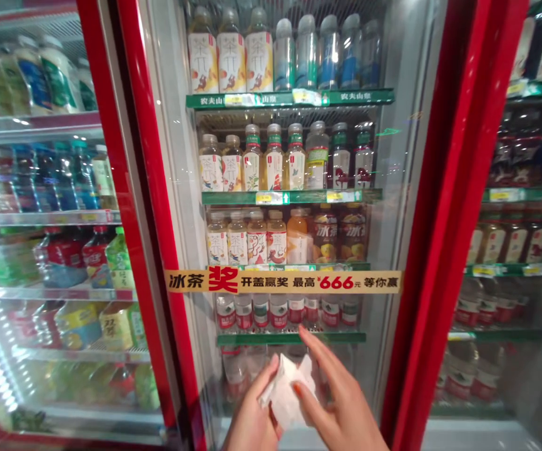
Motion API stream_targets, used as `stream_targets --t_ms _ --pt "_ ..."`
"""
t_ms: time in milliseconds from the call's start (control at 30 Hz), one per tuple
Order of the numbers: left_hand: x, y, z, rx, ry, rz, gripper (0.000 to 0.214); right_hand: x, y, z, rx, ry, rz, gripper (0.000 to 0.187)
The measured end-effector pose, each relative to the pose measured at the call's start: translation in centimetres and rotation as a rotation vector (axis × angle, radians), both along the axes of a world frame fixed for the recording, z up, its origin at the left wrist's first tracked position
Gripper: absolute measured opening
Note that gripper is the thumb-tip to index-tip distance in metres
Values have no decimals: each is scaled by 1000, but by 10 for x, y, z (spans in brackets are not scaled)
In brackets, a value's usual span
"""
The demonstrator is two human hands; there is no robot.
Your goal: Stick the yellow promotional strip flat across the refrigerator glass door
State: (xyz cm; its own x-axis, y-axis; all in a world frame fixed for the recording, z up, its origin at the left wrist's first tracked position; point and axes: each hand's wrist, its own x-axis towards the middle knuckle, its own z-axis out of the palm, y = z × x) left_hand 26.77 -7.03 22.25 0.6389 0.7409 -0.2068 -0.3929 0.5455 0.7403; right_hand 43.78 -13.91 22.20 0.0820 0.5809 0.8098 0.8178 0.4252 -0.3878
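A crumpled white tissue or cloth [286, 393] is held between both hands in front of the glass door [397, 188] of a drinks fridge. My left hand [252, 418] pinches its left side with thumb and fingers closed on it. My right hand [341, 404] grips the right side, its index finger stretched up toward the glass near the lower shelf. Behind the glass stand rows of tea and water bottles [271, 160] on green shelves.
A yellow promotional strip [283, 281] runs across the door. Red door frames [144, 207] flank it, the right one [449, 207] slanting. Other fridges with bottles stand to the left [50, 250] and right [510, 250].
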Motion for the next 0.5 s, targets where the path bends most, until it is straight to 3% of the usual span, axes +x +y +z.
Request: stream_targets --t_ms 100,167,267,367,500 --pt "-18 -15 -6 -4 -49 -183 81 -28 -16 -27 -150 298 82 24" --pt "-29 -26 -16 33 -94 -223 91 -35 -21 -42 -166 469 74 23" --pt "-37 -36 -39 138 -66 -60 87 -39 -27 -55 -205 634 127 30" --pt "-39 -33 -59 217 86 153 73 -44 -32 -59 -348 857 258 41" --pt "-43 -18 -70 272 183 236 68 -46 -34 -61 -411 1067 322 48"
